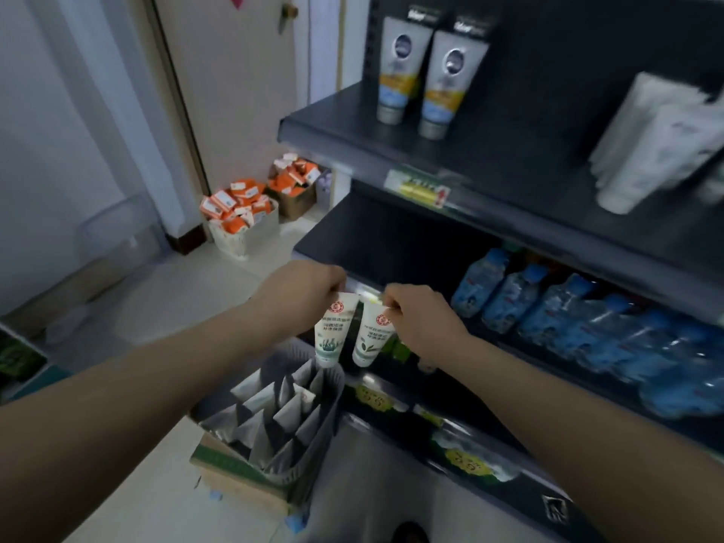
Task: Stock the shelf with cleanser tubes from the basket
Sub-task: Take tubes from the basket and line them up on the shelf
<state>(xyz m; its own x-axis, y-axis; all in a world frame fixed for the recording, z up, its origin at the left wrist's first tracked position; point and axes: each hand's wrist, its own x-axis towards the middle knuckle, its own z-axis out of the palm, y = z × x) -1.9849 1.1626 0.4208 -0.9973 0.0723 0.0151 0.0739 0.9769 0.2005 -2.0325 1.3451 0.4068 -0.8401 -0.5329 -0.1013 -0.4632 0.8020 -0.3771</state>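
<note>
Step in hand, by judgement: carry from basket to shelf, two tubes at once. Left hand [301, 291] pinching the crimped end of the left cleanser tube [335, 331] between thumb and fingertips, other fingers curled under; right hand [419, 319] pinching the right cleanser tube [372, 335] the same way. Both tubes hanging cap down, labels toward the camera, side by side and just about touching near the top, above the far rim of the grey basket [319, 444], clear of the tubes packed inside it. Basket perched on a cardboard box [239, 484] on the floor, just beside the shelf unit. Both forearms stretched forward and angled slightly inward, backs of the hands up, hands near each other in front of the edge of the middle shelf [384, 241]. On the upper shelf [509, 162]: two grey tubes [446, 80] standing cap down at the left, white tubes [658, 146] leaning at the right, blurred. Blue bottles [548, 307] lined up on the middle shelf to the right. Next move, likely: lift and reach forward over a shelf board, set each tube on its cap, upright, label out, then release. Calls for steady vertical placement; narrow caps, so probably easy to tip. Target shelf not determinable from this view. Many tubes left in basket; task judged far from done.
</note>
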